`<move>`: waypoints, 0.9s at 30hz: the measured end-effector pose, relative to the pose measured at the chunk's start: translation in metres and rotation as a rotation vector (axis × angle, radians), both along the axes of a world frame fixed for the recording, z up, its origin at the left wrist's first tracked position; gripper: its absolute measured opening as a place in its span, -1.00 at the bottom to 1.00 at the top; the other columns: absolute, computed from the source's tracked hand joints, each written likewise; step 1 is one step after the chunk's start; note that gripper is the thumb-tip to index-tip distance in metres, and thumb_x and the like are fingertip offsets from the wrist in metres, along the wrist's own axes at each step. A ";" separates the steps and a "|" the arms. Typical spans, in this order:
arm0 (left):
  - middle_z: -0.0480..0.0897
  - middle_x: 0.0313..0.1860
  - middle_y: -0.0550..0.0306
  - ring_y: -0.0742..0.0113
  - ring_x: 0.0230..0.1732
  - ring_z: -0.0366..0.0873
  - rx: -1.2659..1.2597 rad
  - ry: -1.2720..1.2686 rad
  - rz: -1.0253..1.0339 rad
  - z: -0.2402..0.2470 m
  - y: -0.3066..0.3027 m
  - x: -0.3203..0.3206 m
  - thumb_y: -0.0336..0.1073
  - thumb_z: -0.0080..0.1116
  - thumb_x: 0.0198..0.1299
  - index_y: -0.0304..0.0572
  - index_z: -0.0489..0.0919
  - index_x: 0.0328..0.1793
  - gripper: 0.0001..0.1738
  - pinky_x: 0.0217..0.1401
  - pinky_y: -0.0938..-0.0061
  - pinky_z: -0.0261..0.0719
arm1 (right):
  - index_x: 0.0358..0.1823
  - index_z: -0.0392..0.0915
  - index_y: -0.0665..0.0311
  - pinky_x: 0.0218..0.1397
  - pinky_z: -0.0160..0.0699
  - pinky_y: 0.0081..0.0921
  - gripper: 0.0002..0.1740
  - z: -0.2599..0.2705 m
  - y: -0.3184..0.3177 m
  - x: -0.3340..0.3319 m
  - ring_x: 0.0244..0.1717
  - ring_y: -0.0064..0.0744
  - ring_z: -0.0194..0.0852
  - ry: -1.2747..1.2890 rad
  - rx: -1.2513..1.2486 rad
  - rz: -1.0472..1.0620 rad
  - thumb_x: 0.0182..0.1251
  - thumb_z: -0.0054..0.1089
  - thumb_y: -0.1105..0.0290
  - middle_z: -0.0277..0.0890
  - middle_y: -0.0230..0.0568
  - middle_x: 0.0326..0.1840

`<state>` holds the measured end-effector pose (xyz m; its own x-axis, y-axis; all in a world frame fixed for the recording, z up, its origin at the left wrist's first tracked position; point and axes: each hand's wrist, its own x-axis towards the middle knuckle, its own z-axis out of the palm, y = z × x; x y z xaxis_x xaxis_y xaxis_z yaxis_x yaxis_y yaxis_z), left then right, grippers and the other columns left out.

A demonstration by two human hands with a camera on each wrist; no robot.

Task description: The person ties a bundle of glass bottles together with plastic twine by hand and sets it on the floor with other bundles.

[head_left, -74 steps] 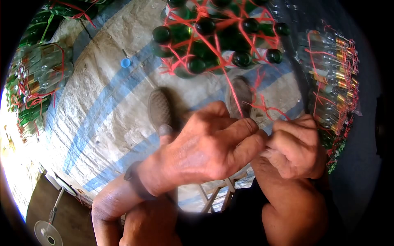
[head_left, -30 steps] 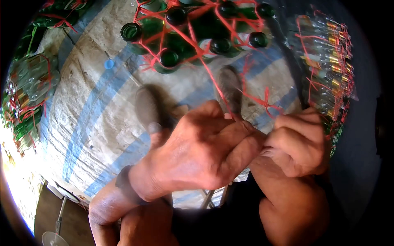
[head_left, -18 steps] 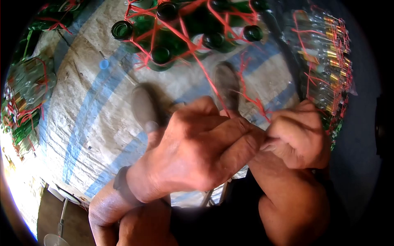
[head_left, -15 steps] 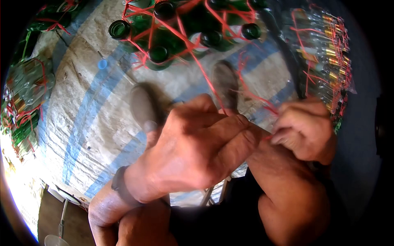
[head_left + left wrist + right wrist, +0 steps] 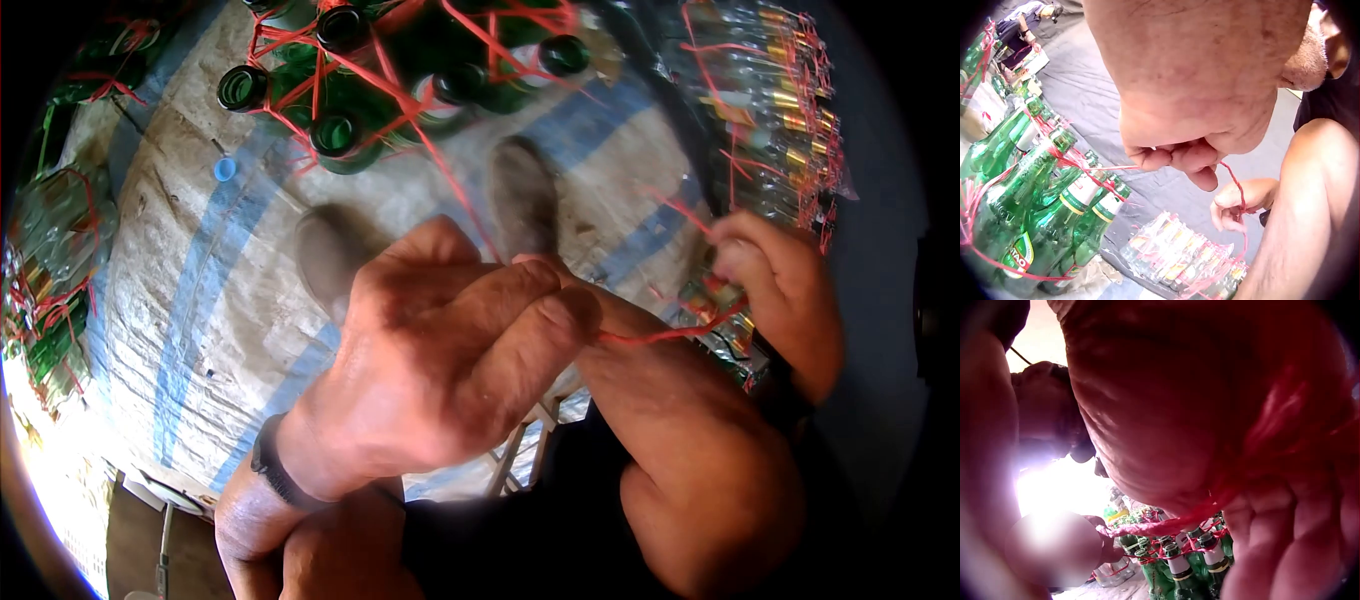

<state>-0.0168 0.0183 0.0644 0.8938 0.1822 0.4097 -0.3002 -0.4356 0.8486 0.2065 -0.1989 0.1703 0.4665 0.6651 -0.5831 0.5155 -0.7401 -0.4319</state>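
My left hand (image 5: 430, 350) pinches a red plastic string (image 5: 455, 185) that runs down to it from a bundle of green glass bottles (image 5: 335, 135). From the left fingers another stretch of the string crosses over my right leg to my right hand (image 5: 785, 290), whose fingers curl round it. A loose end sticks out past the right fingertips. In the left wrist view, the string leaves the bottle necks (image 5: 1063, 134) and reaches the left fingertips (image 5: 1204, 178). Seen from the right wrist, red string (image 5: 1166, 526) lies across the palm, blurred. The bottles are lashed together in a criss-cross.
Tied clear bottles with gold bands (image 5: 790, 120) lie at the right. More tied bottles (image 5: 65, 240) stand at the left. A blue cap (image 5: 225, 170) rests on the striped tarp (image 5: 250, 290). Another person (image 5: 1019, 31) is in the left wrist view's far corner.
My right hand has pulled away to the right from my left hand, and a taut-looking stretch of string now shows between them. The head view has shifted, so the bundle sits further up and left.
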 end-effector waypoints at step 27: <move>0.67 -0.39 0.17 0.31 -0.54 0.58 0.128 0.020 0.044 -0.008 -0.012 0.002 -0.49 0.54 -0.01 -0.24 0.74 -0.16 -0.74 -0.45 0.35 0.40 | -0.30 0.59 0.41 -0.31 0.52 -0.28 -0.65 -0.048 0.058 -0.036 -0.44 -0.23 0.54 0.053 0.647 0.490 0.50 0.49 0.27 0.58 -0.15 -0.38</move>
